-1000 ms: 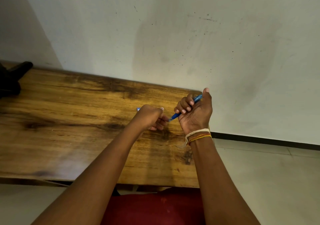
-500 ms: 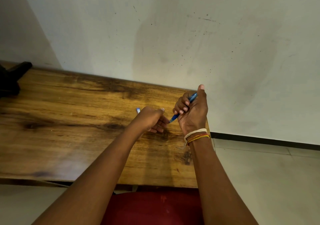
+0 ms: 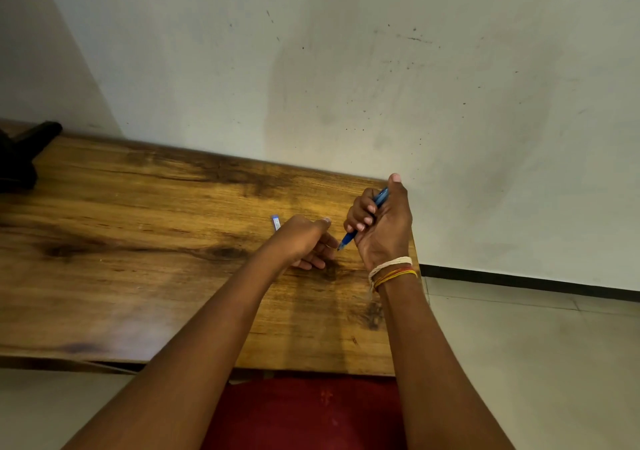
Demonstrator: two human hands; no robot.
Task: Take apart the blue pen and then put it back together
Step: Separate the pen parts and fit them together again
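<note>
Right hand [image 3: 382,228] grips the blue pen [image 3: 348,240] tip-down over the wooden table [image 3: 138,241]; left hand [image 3: 301,241] curls just beside the tip.

Soft, even, moderate light; we find no hard glare anywhere. A broad faint shadow darkens the wall [image 3: 346,79] at centre, and a grey wedge of shade cuts its far left. We note a pale sheen on the near left of the wooden table [image 3: 138,328], where the grain looks smeared and soft. Forearms cast weak shadows on the wood between them. Wide-angle bending tilts the table edge and the floor [image 3: 536,363] line. The dark object [image 3: 20,158] at far left shows no detail.
</note>
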